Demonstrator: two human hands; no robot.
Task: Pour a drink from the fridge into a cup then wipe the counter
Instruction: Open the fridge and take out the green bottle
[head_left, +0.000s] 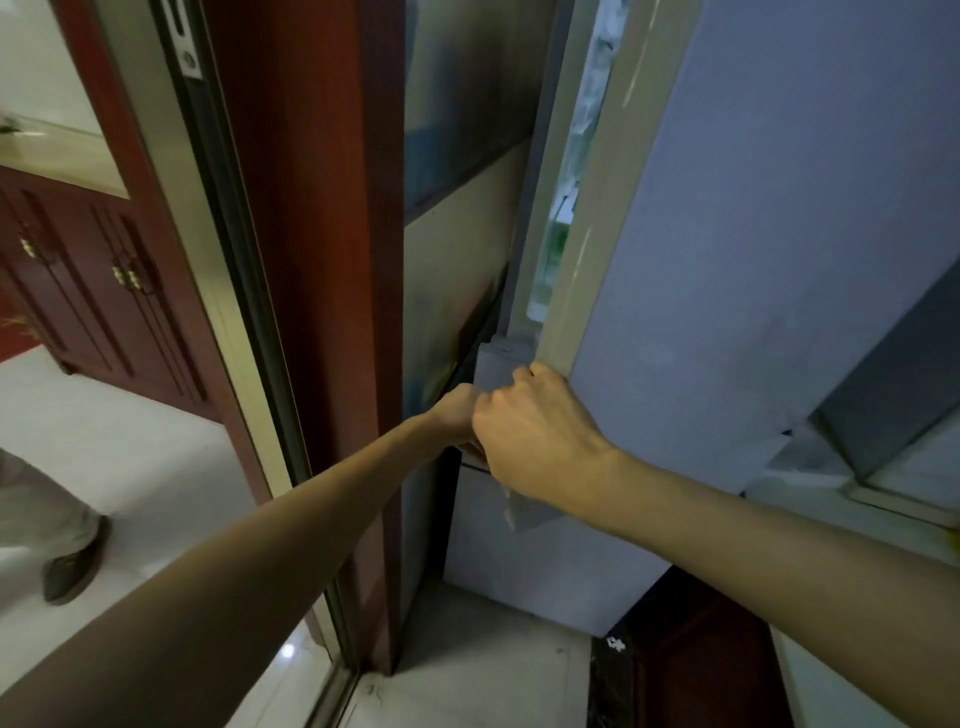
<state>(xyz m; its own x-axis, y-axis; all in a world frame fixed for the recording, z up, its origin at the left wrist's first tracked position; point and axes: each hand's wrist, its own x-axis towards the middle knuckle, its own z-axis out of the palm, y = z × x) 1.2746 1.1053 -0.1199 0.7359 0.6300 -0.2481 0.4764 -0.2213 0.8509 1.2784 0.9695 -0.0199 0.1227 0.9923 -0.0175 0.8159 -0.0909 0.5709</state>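
Little of the task is done: the door (753, 260) of the fridge stands only slightly ajar, and fetching, pouring and wiping are all left. The left hand (453, 415) reaches to the door's edge, its fingers hidden, so I cannot tell their grip. The right hand (530, 431) curls its fingers round that edge. Through the gap (563, 218) the contents blur; the drink, presumably inside, cannot be picked out.
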